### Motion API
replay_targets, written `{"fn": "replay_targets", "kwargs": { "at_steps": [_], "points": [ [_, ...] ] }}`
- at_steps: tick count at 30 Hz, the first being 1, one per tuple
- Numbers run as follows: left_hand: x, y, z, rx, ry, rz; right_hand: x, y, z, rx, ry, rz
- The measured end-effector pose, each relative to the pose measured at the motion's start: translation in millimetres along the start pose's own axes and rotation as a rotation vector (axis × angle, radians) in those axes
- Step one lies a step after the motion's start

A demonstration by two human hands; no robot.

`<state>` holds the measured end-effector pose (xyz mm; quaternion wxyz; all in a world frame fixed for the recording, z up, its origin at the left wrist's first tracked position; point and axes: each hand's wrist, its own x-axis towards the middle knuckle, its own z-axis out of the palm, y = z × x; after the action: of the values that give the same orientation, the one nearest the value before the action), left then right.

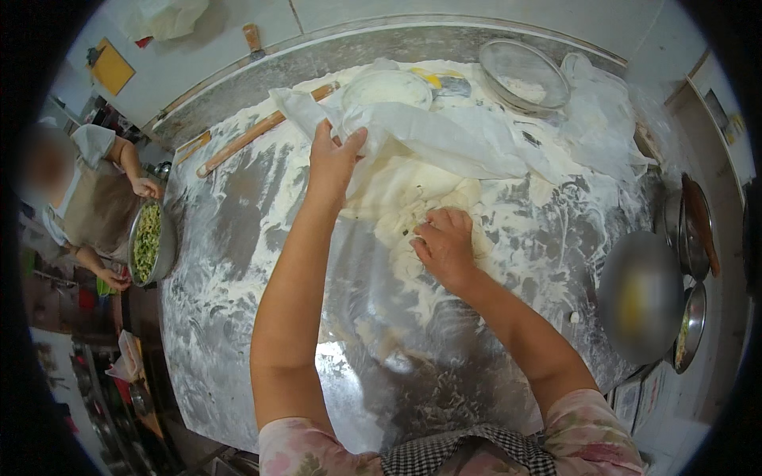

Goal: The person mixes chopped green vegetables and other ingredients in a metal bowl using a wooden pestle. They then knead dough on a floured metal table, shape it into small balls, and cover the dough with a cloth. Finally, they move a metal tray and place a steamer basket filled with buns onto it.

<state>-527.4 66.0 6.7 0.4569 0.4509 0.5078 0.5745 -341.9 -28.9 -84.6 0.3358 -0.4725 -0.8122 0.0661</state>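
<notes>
My left hand (338,153) pinches the edge of a thin white sheet (428,131), plastic or cloth, and holds it raised over a pale mass of dough (411,178). The rest of the sheet drapes back across the far side of that dough. My right hand (447,241) rests with curled fingers on the near, lumpy part of the dough, where small dark green specks show. Its fingertips are partly hidden, pressed against a dough piece. Under everything lies a flour-dusted metal work table (238,309).
A wooden rolling pin (262,138) lies at the back left, near a round, flour-covered vessel (387,89). Behind on the right stands a round sieve (524,77). At left, a person (95,178) holds a metal bowl of chopped green filling (149,244). Metal bowls (690,327) line the right edge.
</notes>
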Motion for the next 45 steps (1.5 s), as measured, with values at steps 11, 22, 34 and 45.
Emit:
{"fn": "replay_targets", "kwargs": {
  "at_steps": [11, 22, 34, 45],
  "points": [
    [-32.7, -30.2, -30.6, -0.046, 0.111, -0.072, 7.6, -4.2, 29.0, -0.012, 0.061, 0.128],
    [-116.7, -83.3, -3.8, 0.701, 0.01, 0.466, 1.4, 10.2, 33.3, 0.197, 0.114, 0.23],
    [-123.3, -116.6, 21.0, 0.788, -0.027, 0.452, 4.9, 17.3, 11.5, 1.155, 0.209, 0.674],
    [-131.8, -132.5, 17.7, 0.876, -0.007, 0.51, -214.4, 92.2, -166.0, 0.221, 0.224, 0.721]
  ]
}}
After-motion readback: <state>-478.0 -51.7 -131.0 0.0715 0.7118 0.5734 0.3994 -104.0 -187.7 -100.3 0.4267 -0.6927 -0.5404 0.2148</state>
